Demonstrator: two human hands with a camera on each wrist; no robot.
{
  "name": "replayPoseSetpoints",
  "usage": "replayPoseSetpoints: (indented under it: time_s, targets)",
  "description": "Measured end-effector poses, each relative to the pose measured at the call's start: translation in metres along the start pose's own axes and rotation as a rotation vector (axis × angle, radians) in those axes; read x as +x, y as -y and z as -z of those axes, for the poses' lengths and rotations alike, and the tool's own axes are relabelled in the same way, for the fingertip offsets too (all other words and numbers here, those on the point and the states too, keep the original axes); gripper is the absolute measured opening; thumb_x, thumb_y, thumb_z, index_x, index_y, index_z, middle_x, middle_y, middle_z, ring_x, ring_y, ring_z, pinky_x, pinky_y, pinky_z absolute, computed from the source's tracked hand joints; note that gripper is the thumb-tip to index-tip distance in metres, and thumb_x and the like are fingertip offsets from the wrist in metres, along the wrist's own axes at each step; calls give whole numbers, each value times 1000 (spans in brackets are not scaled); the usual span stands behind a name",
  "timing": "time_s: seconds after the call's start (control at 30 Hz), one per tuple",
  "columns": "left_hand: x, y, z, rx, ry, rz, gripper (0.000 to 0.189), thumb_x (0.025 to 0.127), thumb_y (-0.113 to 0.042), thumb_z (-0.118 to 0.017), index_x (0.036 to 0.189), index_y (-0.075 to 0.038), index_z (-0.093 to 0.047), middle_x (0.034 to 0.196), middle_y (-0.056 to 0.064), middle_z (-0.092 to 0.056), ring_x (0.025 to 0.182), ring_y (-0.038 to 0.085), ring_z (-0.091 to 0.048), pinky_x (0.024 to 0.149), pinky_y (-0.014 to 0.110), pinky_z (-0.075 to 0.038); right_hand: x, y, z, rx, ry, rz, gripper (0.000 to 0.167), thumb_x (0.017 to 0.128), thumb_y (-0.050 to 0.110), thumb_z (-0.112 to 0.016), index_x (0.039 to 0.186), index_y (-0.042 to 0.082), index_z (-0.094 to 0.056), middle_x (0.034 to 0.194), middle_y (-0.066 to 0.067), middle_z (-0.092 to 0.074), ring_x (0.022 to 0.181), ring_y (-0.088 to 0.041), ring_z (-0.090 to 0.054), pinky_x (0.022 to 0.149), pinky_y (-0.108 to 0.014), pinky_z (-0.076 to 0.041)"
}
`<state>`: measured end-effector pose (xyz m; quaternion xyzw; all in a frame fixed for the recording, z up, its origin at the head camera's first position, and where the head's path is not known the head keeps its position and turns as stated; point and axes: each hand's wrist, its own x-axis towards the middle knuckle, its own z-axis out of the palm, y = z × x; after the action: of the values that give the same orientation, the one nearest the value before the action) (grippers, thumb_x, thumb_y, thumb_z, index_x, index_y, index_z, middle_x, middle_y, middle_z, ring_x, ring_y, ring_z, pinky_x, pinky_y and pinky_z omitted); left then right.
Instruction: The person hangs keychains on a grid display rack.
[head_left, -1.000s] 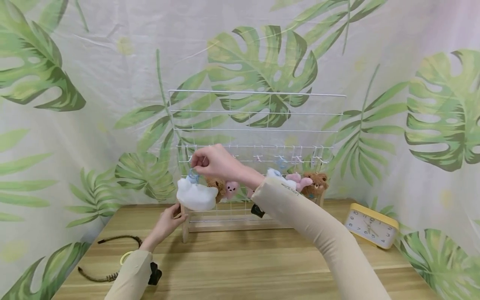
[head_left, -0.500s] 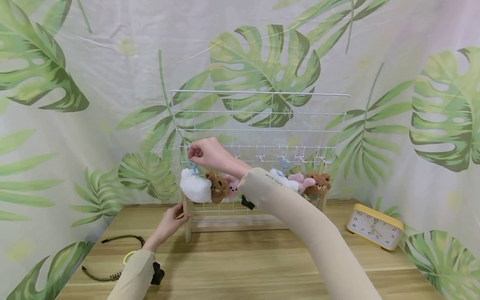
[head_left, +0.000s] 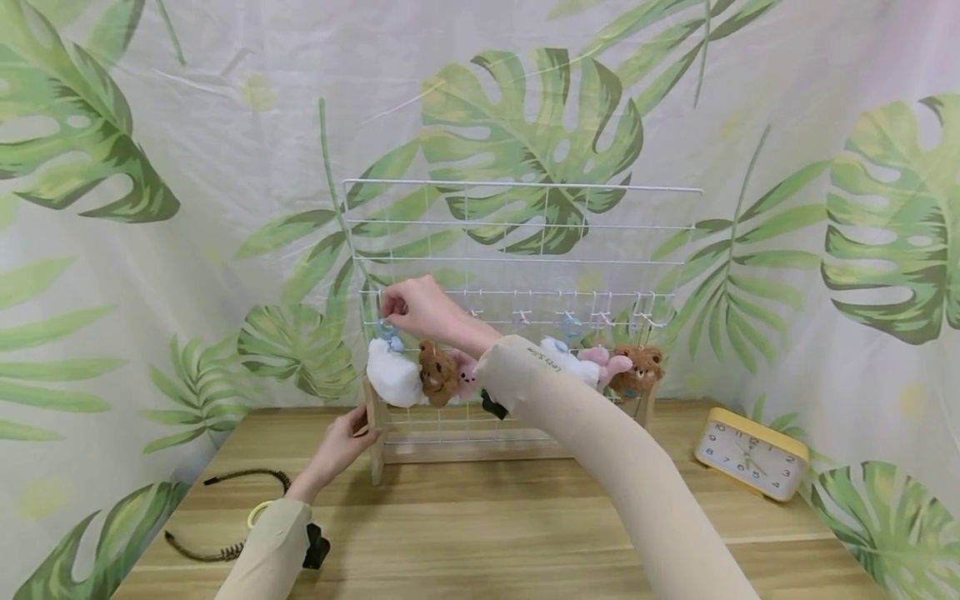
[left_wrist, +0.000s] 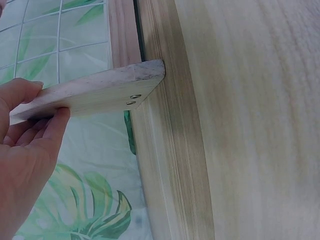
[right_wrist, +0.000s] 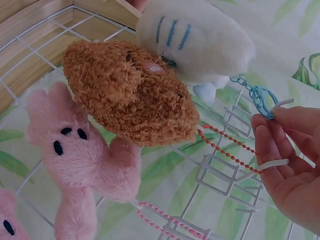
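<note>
At the rack's left end, my right hand [head_left: 423, 312] pinches the blue chain ring [right_wrist: 262, 102] of a white plush keychain [head_left: 393, 373]. The ring is at the tip of a white hook [right_wrist: 285, 102]; whether it is threaded on I cannot tell. Blue stripes show on the white plush in the right wrist view. Beside it hang a brown plush bear [head_left: 437, 373] and a pink plush [right_wrist: 82, 145], each on a bead chain. My left hand [head_left: 337, 446] grips the wooden side leg [left_wrist: 100, 92] of the white wire grid rack [head_left: 525, 187], thumb and fingers on opposite faces.
Right of my forearm hang another white plush [head_left: 562, 358], a pink plush [head_left: 607, 362] and a brown bear [head_left: 637, 369]. A yellow clock [head_left: 752, 454] leans at the table's right. Near my left sleeve lie dark headbands [head_left: 197, 550] and a yellow ring [head_left: 258, 512].
My right hand has risen slightly and brought the white plush up and closer to the grid. The plush has turned, baring more of the brown bear. My left hand keeps its grip.
</note>
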<state>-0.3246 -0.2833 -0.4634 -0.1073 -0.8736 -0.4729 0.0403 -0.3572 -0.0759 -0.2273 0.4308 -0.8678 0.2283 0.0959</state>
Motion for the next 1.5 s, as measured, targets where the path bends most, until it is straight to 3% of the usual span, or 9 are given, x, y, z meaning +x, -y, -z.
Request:
replayPoseSetpoints:
  time_s: [0.33, 0.63, 0.87, 1.07, 1.2, 1.33, 1.5]
  targets:
    - [2, -1, -2, 1, 11, 6, 61, 102, -10, -54, 154, 8, -26, 152, 33, -37, 141, 48, -39, 109, 53, -45, -9, 0, 8, 30, -24, 8, 13, 94, 4, -63, 102, 2, -73, 98, -8, -75, 87, -14, -69, 74, -12, -53]
    - [8, 1, -4, 15, 8, -3, 60, 101, -8, -53, 153, 8, -27, 151, 34, -38, 140, 49, -39, 109, 53, -45, -44, 2, 27, 108, -101, 56, 12, 94, 9, -67, 103, 4, -73, 98, -8, -75, 86, -15, -70, 76, -14, -55]
    - [9, 5, -1, 20, -5, -1, 59, 101, -8, -54, 152, 9, -30, 150, 35, -39, 139, 49, -40, 106, 54, -48, -96, -5, 22, 165, -114, 76, 14, 93, 10, -68, 104, 3, -71, 98, -8, -75, 84, -13, -70, 76, -12, -56]
    - [6, 6, 5, 40, -31, 8, 60, 101, -9, -53, 152, 9, -28, 150, 35, -39, 140, 49, -39, 108, 55, -45, -142, -26, -2, 180, -132, 98, 11, 92, 11, -69, 100, 4, -73, 91, -6, -75, 73, -7, -67, 68, -13, -56]
    - [5, 4, 9, 68, -43, 12, 60, 102, -11, -54, 152, 10, -28, 149, 35, -39, 139, 50, -40, 107, 56, -46, -178, -49, -20, 217, -111, 31, 10, 93, 12, -68, 100, 5, -73, 89, -6, -75, 76, -7, -68, 71, -16, -58]
    - [4, 3, 11, 86, -53, 13, 60, 102, -12, -54, 151, 11, -29, 148, 36, -40, 138, 50, -41, 107, 56, -47, -218, -75, -35, 265, -92, -85, 12, 96, 14, -65, 102, 7, -73, 95, -5, -76, 84, -11, -71, 77, -20, -59]
    - [0, 2, 15, 94, -33, 5, 64, 103, -20, -55, 153, 8, -28, 150, 34, -39, 140, 49, -39, 109, 57, -44, -268, -113, -46, 196, -153, -159, 11, 96, 14, -64, 101, 9, -73, 95, -6, -76, 84, -14, -72, 74, -20, -60]
